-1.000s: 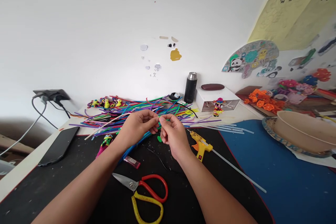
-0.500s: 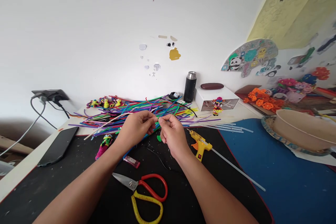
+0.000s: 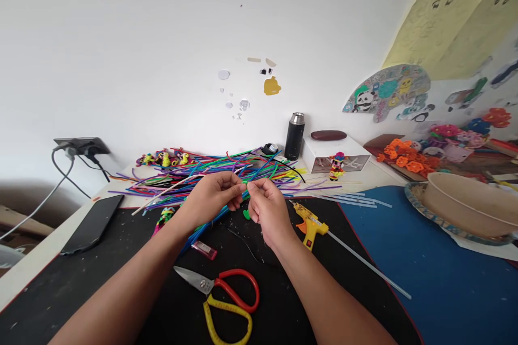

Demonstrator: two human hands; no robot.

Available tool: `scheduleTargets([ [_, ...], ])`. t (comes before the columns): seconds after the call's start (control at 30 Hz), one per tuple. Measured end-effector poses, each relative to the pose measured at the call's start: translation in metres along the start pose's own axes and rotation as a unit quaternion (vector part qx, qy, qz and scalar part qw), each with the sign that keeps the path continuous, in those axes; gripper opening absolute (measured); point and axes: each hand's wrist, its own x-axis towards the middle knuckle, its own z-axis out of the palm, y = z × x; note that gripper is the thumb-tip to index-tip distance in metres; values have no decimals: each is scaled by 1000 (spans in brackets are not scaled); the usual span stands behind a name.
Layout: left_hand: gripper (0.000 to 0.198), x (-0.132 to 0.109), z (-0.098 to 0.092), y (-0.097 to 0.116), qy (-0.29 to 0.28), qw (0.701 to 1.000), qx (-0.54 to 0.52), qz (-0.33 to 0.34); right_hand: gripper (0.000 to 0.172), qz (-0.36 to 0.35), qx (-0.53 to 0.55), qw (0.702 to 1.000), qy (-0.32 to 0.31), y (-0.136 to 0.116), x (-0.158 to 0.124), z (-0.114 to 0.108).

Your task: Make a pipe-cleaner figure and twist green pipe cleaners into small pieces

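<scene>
My left hand (image 3: 216, 195) and my right hand (image 3: 267, 207) meet fingertip to fingertip above the black mat (image 3: 133, 275). Both are closed in a pinch on a thin green pipe cleaner (image 3: 245, 184), of which only a bit shows between the fingers. A rounded green piece (image 3: 246, 214) is visible just below the fingertips; whether it joins the pinched part I cannot tell. Behind the hands spreads a heap of coloured pipe cleaners (image 3: 190, 180). Scissors with red and yellow handles (image 3: 237, 291) lie between my forearms, blades parted.
A yellow glue gun (image 3: 309, 221) with a long glue stick lies right of my right hand. Near my left forearm are a pink lighter-like item (image 3: 204, 249) and a colourful figure (image 3: 164, 220). A phone (image 3: 93, 223), a black flask (image 3: 294, 137) and a bowl (image 3: 469, 199) stand farther out.
My left fingers have shifted slightly, with the lower ones opening out a little. My left forearm now covers more of the colourful figure. The view has moved slightly.
</scene>
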Motion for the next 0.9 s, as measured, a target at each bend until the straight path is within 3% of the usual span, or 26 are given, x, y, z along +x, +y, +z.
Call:
scheduleTargets([
  [0.17,41,0,2,-3,19,999,4,26,41,1,11,1000,-3,-1,-1,1],
  [0.3,41,1,0,-4,-4,1000,0,21,42,6,21,1000,-18,-1,-2,2],
  [0.53,30,-2,1,-6,62,968,226,90,43,36,34,999,-22,2,0,0],
  [0.73,38,3,3,-12,9,992,117,38,43,37,38,999,-1,1,1,0],
  [0.9,36,3,5,-13,62,981,170,67,41,44,45,998,-10,1,2,-1],
])
